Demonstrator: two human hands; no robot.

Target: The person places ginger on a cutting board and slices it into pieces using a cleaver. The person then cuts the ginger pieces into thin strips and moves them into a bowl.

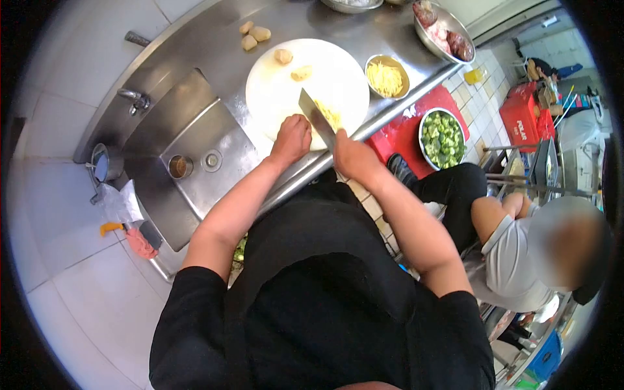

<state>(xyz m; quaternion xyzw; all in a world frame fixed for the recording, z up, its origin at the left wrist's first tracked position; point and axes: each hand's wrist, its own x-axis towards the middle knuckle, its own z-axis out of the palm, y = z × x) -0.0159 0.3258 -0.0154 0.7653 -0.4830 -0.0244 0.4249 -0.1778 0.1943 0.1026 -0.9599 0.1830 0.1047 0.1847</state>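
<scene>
My right hand [354,156] grips the handle of a kitchen knife [316,121], its wide blade angled over a round white cutting board [266,91]. Close to the blade's left side, my left hand [292,138] rests on the board with curled fingers; whatever lies under them is hidden. Thin pale-yellow strips [330,116] lie on the blade's right side. Farther up the board are a peeled potato [283,56] and a cut potato piece [301,73]. Beyond the board's right edge stands a bowl [405,78] holding more yellow strips [385,78].
Several peeled potatoes [260,33] sit on the steel counter behind the board. A sink [188,140] with a faucet [134,99] lies left. A metal bowl [426,43] of meat stands back right. Below are a container of broccoli [442,139] and a seated person [513,253].
</scene>
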